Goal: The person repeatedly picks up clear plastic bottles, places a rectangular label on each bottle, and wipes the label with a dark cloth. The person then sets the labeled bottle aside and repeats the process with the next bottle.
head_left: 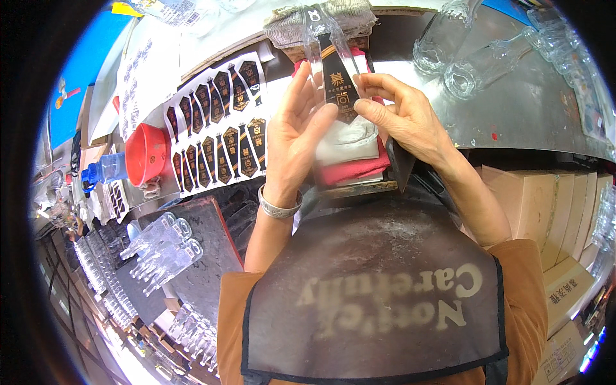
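In front of me a clear glass bottle [313, 54] lies neck-away, its narrow end on a folded cloth pad [282, 29]. A black label [338, 70] with gold and white print runs along its upper face. My left hand [296, 125] is cupped along the bottle's left side, fingers fairly straight and thumb near the label's lower end. From the right, my right hand [407, 115] curls over the bottle, with thumb and forefinger at the label's right edge. Under the bottle's near end are a white cloth [350, 140] and a red cloth [356, 168].
Left of the bottle lies a white sheet of black labels [212, 138], next to a red bowl [146, 154]. More clear bottles [468, 77] lie at the far right. Bottles [163, 247] stand on a dark board at lower left. Cardboard boxes [526, 199] sit below the table on the right.
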Tool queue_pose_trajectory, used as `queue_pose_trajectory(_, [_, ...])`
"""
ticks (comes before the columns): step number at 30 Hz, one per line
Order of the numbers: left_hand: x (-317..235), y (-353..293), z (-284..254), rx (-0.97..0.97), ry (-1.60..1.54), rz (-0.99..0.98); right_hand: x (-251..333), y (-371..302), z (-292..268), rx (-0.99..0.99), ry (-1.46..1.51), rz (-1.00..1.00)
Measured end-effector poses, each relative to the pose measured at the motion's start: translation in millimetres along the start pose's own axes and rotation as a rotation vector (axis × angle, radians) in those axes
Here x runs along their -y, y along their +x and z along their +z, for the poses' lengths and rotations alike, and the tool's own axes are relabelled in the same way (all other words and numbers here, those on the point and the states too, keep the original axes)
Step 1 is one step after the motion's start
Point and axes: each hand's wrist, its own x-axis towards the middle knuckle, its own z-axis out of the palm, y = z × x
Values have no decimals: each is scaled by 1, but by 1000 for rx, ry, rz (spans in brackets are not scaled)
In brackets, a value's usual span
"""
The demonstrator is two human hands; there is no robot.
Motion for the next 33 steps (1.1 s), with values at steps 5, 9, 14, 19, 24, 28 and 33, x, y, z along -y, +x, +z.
queue_pose_trajectory(5, [1,2,-3,34,-37,-15,-1,-1,0,-2,2,-5])
queue_pose_trajectory(9, [2,1,-3,28,-50,-14,1,-2,0,-1,6,9])
queue_pose_trajectory(14, [3,2,-3,7,-34,-39,0,0,0,-4,-9,14])
queue_pose_trajectory(19, [2,2,-2,6,-16,-25,1,3,-2,1,-63,7])
queue_pose_trajectory(24, [-7,8,-4,-48,55,52,10,8,-13,39,18,102])
queue_pose_trajectory(28, [-17,29,-8,-7,612,390,15,10,-10,18,-30,88])
queue_pose_trajectory(33, [-23,34,1,5,799,418,21,9,-7,-2,-150,47])
